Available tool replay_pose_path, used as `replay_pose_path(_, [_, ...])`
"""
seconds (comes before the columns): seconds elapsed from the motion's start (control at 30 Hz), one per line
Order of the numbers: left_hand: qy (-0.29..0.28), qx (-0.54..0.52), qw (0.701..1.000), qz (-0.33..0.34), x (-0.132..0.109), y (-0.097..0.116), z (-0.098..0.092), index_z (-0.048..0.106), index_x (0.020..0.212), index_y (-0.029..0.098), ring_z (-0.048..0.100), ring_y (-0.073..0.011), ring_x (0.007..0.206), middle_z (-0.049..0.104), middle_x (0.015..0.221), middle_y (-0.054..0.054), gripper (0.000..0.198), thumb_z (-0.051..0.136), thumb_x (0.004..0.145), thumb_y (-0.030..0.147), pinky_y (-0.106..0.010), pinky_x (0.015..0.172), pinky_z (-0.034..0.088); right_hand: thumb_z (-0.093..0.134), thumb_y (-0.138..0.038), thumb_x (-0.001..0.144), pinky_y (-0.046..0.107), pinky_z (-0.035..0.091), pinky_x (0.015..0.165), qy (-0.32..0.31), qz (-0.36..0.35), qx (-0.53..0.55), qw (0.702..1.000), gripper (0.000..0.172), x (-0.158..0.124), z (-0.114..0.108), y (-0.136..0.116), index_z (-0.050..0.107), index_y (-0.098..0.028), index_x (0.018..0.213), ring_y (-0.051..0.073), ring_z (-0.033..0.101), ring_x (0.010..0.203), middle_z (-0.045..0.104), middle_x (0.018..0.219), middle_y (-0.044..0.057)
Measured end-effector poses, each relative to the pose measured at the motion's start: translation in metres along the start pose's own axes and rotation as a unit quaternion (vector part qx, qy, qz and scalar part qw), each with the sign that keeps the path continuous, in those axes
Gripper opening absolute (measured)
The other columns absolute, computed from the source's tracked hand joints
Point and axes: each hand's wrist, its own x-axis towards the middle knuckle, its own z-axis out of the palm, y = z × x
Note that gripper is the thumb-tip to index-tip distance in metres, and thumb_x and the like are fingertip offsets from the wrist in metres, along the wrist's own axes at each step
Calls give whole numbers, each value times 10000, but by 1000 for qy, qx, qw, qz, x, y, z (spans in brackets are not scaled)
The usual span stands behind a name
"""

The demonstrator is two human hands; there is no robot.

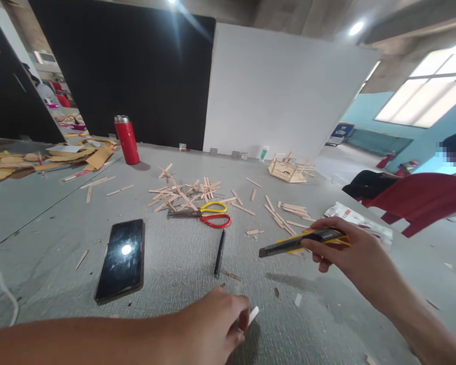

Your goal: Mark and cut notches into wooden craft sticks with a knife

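Observation:
In my right hand (345, 248) is a utility knife (289, 246) with a yellow and black body, held above the table and pointing left. My left hand (224, 319) is low at the front, its fingers pinched on a small wooden stick (253, 315) whose pale end sticks out to the right. Just beyond that hand lies a black pen (219, 253). Farther back rest scissors (209, 214) with one yellow and one red handle, beside a loose pile of wooden sticks (182, 195).
A phone (120, 261) lies at left, with a red bottle (127, 141) behind it. A small stick-built frame (287, 170) stands at the back right, near a white packet (359, 223). Black and white panels (281, 91) border the table. A person sits at far right by a red chair (425, 197).

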Motion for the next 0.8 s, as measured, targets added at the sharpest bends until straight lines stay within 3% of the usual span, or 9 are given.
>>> replay_pose_path(0.17, [-16,-6,1000,13,4,-1,5,758,910,189,587,-129,614,632,692,23,100,709,825,166,-274,675,474,874,-498,765,257,472,457,-12,55,39,998,431,-2,-2,12,625,-203,957,124,542,438,607,513,-51])
replay_pose_path(0.37, [-31,0,999,22,-1,1,-6,743,1115,217,674,-177,768,703,732,7,226,703,893,219,-273,703,475,912,-459,743,229,414,443,-28,84,84,992,422,-7,-3,25,651,-205,957,109,506,436,601,504,-53])
replay_pose_path(0.47, [-32,-19,999,19,-2,1,-9,729,1131,215,619,-136,609,670,673,37,210,663,931,213,-273,690,474,929,-408,709,224,400,429,-35,92,107,989,400,-9,-1,30,666,-213,937,111,513,435,616,520,-48])
replay_pose_path(0.57, [3,-31,999,19,2,-5,-5,744,1057,215,548,-117,511,644,639,43,158,638,954,270,-280,647,455,932,-396,701,224,403,423,-44,92,122,987,389,-12,0,33,672,-224,934,114,514,431,611,519,-53])
replay_pose_path(0.67, [50,-36,998,30,8,-14,-1,754,985,211,586,-141,594,672,683,13,153,639,949,304,-281,645,442,922,-436,729,225,413,418,-52,91,125,987,389,-15,0,36,671,-230,944,118,516,424,607,510,-54])
replay_pose_path(0.8, [84,-33,995,30,15,-20,-2,745,1029,203,629,-162,701,706,772,-7,164,643,949,304,-289,687,447,887,-486,786,229,438,425,-67,86,131,985,379,-18,0,37,655,-240,957,118,528,435,635,549,-47])
